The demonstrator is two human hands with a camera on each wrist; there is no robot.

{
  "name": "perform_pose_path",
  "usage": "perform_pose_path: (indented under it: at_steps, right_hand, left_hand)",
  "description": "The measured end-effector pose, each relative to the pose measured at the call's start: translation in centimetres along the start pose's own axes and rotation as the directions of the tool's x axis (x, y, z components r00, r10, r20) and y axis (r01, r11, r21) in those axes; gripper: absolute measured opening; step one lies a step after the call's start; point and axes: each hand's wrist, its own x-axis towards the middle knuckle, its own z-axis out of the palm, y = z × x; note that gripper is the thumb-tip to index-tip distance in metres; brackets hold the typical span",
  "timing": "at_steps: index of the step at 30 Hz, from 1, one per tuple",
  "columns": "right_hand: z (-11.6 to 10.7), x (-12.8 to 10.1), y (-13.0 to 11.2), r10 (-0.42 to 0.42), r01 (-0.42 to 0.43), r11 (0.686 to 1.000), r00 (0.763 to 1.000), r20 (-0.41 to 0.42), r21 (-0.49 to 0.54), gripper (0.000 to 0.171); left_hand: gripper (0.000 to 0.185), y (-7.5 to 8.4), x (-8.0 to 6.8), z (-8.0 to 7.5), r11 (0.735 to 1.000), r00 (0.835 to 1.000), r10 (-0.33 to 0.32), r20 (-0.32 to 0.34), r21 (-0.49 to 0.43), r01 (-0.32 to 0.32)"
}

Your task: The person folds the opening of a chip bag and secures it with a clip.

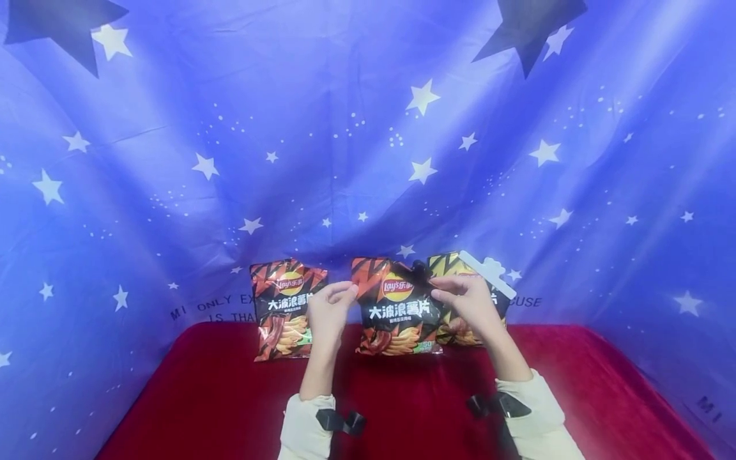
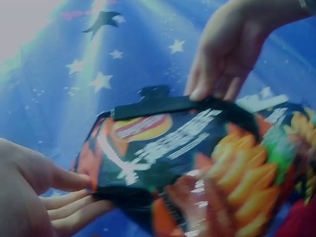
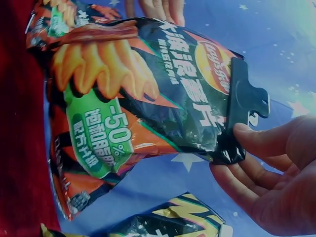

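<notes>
A black-and-orange Lay's chip bag stands upright on the red cloth, with a black clip across its top. My left hand pinches its upper left corner. My right hand pinches the upper right corner at the end of the clip. The left wrist view shows the bag and its clip, with my left hand at the bag's edge. Seen from the right wrist, my right hand has its thumb on the clip, with the fingers behind the bag.
A matching bag stands to the left. To the right, a yellow-patterned bag with a white clip stands partly behind my right hand. All three lean against a blue starry backdrop at the far edge of the red-covered table.
</notes>
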Motion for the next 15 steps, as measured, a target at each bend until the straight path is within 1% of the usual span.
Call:
perform_pose_path:
  at_steps: [1, 3, 6, 7, 10, 15]
  right_hand:
    - [0.0, 0.3, 0.1, -0.008, 0.008, 1.000, 1.000, -0.006, -0.014, 0.034]
    - [0.1, 0.9, 0.2, -0.027, 0.026, 0.999, 0.999, -0.020, -0.041, 0.033]
    - [0.1, 1.8, 0.3, -0.017, 0.016, 0.999, 1.000, -0.022, -0.033, 0.032]
    - [0.1, 2.1, 0.3, -0.010, 0.009, 1.000, 1.000, -0.018, -0.025, 0.032]
    - [0.2, 2.8, 0.6, 0.026, -0.026, 1.000, 1.000, -0.002, 0.003, 0.034]
    - [0.4, 3.5, 1.6, 0.066, -0.066, 0.998, 0.998, 0.019, 0.018, 0.035]
  left_hand:
    - [0.022, -0.2, 0.0, 0.3, 0.999, 1.000, 0.002, -0.017, -0.039, -0.003]
    - [0.026, -0.5, 0.0, 0.7, 0.994, 0.999, 0.023, -0.025, -0.110, -0.026]
    - [0.034, -1.2, 0.3, 1.0, 0.981, 0.997, 0.071, -0.001, -0.179, -0.070]
    - [0.037, -1.4, 0.4, 1.1, 0.980, 0.996, 0.090, 0.011, -0.181, -0.086]
    - [0.044, -2.1, 0.7, 1.1, 0.980, 0.991, 0.118, 0.060, -0.170, -0.106]
    - [0.054, -3.2, 1.0, 1.4, 0.980, 0.982, 0.125, 0.140, -0.170, -0.101]
